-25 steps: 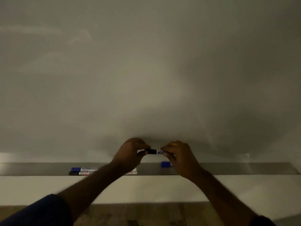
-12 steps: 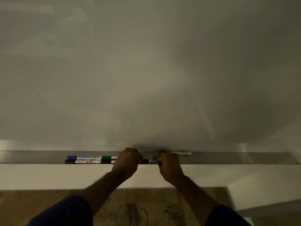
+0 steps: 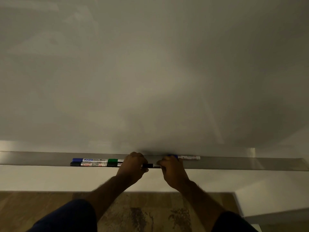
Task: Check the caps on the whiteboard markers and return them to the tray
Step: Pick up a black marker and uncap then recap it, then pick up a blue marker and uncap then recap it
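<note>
A black-capped marker (image 3: 151, 165) lies level at the front edge of the grey metal tray (image 3: 250, 164). My left hand (image 3: 132, 166) grips its cap end and my right hand (image 3: 173, 171) grips its barrel end; only a short middle stretch shows between them. To the left in the tray lie a blue marker (image 3: 90, 160), a black marker (image 3: 89, 164) and two green-capped markers (image 3: 115, 162), partly hidden by my left hand. Behind my right hand a blue-capped marker (image 3: 189, 157) lies against the board.
The whiteboard (image 3: 150, 72) fills the upper view above the tray. Below the tray is a pale wall, then a wooden floor with a patterned rug (image 3: 147, 213). The tray's right stretch holds no markers.
Both hands have come down from in front of the board to the tray, carrying the black-capped marker level between them. My head has tilted down, so more floor shows.
</note>
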